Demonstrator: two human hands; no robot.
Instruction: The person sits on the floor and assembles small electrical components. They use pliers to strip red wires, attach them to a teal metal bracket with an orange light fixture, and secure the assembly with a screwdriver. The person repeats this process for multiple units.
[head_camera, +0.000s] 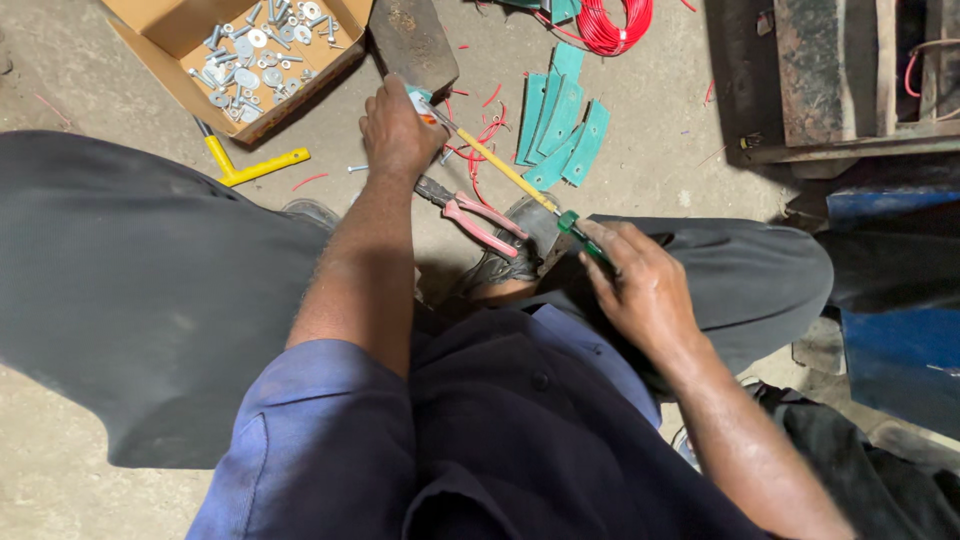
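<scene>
Right hand fingers pinch screwdriver; left hand fingers curl at tip. Pliers below, green strips beside, bolt box behind.

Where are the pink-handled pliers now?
The pink-handled pliers lie on the floor at centre of the head view, between the left hand and the right hand.

Shiny metal bolts fill a matt cardboard box on rough concrete floor.

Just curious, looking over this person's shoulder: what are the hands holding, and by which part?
The right hand grips a screwdriver by its green handle. The left hand closes around something small at the tip end; what it is cannot be told.
</scene>
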